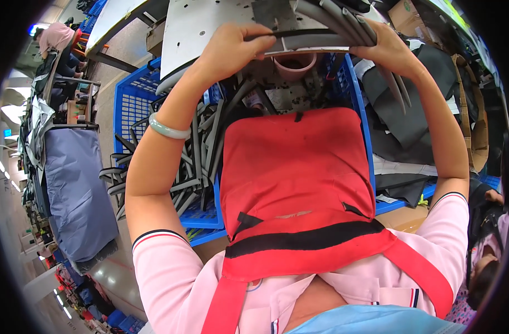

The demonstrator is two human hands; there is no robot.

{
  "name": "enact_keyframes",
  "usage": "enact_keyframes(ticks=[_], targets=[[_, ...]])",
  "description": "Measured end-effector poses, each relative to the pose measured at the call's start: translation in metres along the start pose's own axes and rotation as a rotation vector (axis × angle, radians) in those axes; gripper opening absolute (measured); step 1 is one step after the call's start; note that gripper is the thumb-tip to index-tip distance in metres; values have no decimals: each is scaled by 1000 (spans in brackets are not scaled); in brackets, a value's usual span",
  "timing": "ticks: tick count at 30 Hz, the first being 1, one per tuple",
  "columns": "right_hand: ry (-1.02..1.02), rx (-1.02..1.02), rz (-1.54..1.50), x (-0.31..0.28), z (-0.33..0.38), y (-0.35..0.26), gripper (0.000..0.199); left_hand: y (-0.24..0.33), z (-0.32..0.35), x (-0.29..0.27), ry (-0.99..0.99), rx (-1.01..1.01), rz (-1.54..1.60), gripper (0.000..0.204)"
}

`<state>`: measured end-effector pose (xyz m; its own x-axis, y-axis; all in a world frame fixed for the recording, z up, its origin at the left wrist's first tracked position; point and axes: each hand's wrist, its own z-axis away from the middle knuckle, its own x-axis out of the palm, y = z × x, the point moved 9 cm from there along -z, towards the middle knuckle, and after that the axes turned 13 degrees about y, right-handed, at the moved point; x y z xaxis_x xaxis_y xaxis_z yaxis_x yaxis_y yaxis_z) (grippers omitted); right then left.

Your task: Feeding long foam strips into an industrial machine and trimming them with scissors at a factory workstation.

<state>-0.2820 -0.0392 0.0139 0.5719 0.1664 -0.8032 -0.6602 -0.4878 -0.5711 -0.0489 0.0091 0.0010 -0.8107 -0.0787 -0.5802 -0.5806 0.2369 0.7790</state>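
Note:
My right hand [385,47] is closed around a bundle of grey foam strips [335,19] at the table's front edge. Their loose ends hang below that hand. My left hand [235,49] pinches, thumb against fingers, the end of a grey strip with a black edge [315,40], which runs across between both hands. Part of it is hidden by my fingers. Beneath is the white worktable [196,28], with small dark spots on it.
Many similar strips [201,136] fill a blue plastic crate [132,92] at left. Dark grey sheets [404,106] are piled at right, beside a cardboard box [474,122]. A pink bucket [295,64] sits under the table edge. Another person [57,39] sits far left.

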Motion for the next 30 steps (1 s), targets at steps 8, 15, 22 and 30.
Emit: enact_keyframes(ticks=[8, 15, 22, 30], targets=[[81, -84, 91, -23, -43, 13, 52, -13, -51, -6, 64, -122, 48, 36], [159, -29, 107, -33, -58, 7, 40, -18, -70, -9, 98, -115, 18, 35], [138, 24, 12, -31, -67, 15, 33, -18, -79, -12, 100, -68, 15, 34], [206, -24, 27, -41, -69, 31, 36, -25, -97, -6, 149, -109, 285, 27]])
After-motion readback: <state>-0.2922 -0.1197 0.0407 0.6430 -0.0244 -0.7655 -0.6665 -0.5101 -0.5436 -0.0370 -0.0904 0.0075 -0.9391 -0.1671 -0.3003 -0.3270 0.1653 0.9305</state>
